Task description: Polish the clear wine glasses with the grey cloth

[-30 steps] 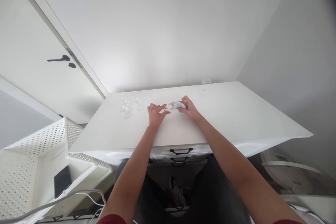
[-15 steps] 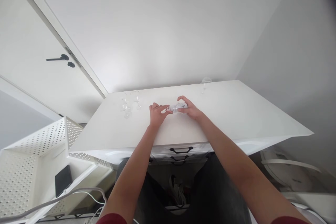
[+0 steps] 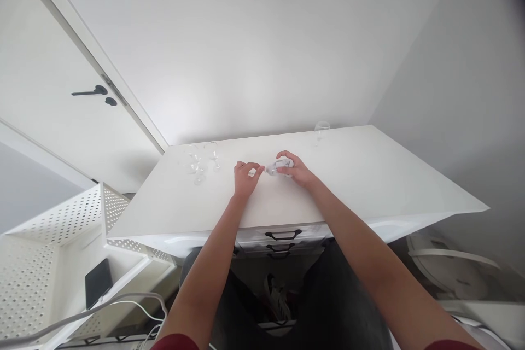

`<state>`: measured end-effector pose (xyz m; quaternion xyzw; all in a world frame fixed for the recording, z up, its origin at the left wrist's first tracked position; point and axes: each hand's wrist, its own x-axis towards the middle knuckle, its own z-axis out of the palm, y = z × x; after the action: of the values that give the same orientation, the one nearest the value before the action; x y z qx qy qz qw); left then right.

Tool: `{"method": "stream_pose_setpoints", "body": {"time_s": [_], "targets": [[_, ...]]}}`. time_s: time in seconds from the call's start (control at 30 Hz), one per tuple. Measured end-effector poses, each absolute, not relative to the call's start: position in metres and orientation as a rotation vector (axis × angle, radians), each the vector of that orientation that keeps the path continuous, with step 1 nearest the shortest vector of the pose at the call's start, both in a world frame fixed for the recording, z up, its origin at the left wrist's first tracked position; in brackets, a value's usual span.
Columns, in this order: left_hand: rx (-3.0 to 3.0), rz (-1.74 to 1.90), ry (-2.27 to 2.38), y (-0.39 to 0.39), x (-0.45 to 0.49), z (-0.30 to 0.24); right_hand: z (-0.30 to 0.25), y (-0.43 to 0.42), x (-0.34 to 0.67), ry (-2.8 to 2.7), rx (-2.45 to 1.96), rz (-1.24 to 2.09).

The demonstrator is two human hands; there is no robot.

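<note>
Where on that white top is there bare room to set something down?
The widest bare patch of the white top lies right of the right hand, in front of the rear glass. Another lies between the left hand and the front left corner. It's crowded around the grouped glasses and between the hands, at the held glass.

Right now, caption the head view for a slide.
Right grip on a clear glass, left grip at its narrow end, above a white cabinet.

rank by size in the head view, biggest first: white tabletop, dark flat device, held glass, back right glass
1. White tabletop
2. Dark flat device
Unranked: held glass and back right glass look alike in size; the right hand partly covers the former.
</note>
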<state>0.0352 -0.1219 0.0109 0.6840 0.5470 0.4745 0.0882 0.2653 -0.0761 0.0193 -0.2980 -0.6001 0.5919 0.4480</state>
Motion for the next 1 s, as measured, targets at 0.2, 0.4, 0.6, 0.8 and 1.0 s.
{"method": "stream_pose_setpoints", "body": {"time_s": [0.2,0.4,0.6,0.8,1.0], "targets": [[1.932,1.350,1.601,-0.126,0.035,0.015,0.024,-0.079,0.265,-1.288,-0.700,1.560],[1.685,1.427,1.715,-0.125,0.032,0.013,0.022,-0.083,0.260,-1.726,-0.771,1.203],[1.504,1.470,1.731,-0.118,0.030,0.011,0.020,-0.081,0.255,-1.762,-0.749,1.224],[1.802,1.466,1.510,-0.123,0.035,0.013,0.023,-0.079,0.259,-1.359,-0.754,1.505],[1.554,1.568,1.685,-0.121,0.030,0.009,0.018,-0.085,0.254,-1.861,-0.702,1.334]]}}
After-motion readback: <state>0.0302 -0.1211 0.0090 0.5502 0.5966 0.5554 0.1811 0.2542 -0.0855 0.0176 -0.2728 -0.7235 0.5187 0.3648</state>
